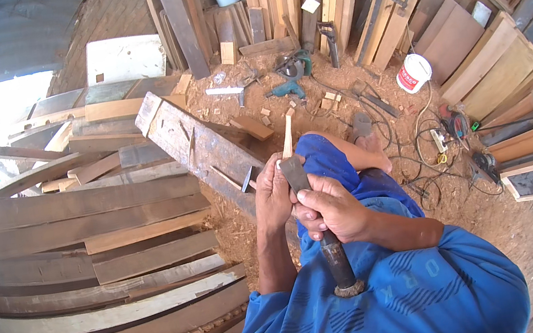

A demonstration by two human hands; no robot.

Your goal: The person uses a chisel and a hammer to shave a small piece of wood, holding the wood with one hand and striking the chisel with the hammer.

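Head view, A: Where's the work?

B: Held out in front of the torso. Pale wood sliver (288,138) juts from the left hand (272,195), free end pointing away from the body. Chisel (295,174), broad dark blade, crosses by its lower end. Whether the edge bites: cannot tell.

A: Fingers?

B: Left ones curled, pinching the sliver's lower end right beside the blade; fingertips partly hidden. Right hand (331,209) wrapped round the chisel below the blade, no gap showing, thumb laid along it. Handle's butt rests against the blue shirt (441,299).

A: Best way to pare like that?

B: My judgement: thin cuts, along the grain, blade nearly flat. Grip the sliver firmly so it can't roll. Left fingertips well out of the edge's path; they look uncomfortably near. Steer with the right thumb, light pressure only. A stubborn spot would go safer braced on the plank (167,125), where a hammer (248,180) lies near the left hand.
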